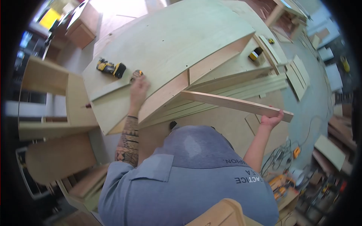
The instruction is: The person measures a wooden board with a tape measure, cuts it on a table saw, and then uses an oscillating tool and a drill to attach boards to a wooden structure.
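A long flat wooden board [233, 104] slants across in front of me. My right hand [272, 119] is wrapped round its right end, and its left end meets the long wooden frame [166, 97] near the middle divider. My left hand [140, 89] is over the plywood panel [169, 41], at the frame's left part, its fingers blurred. Right at its fingertips is a small roundish thing [137, 74] in brown with a yellow-orange spot. A yellow and black cordless power tool [111, 68] lies on the panel to the left of that hand.
A narrow light strip [110, 89] lies left of my left hand. Several long strips [226, 90] lie below the frame. A yellow and black item [255, 54] sits at the right. Cords [281, 154] and an orange tool [296, 152] are on the floor, and a wooden cabinet [43, 79] stands left.
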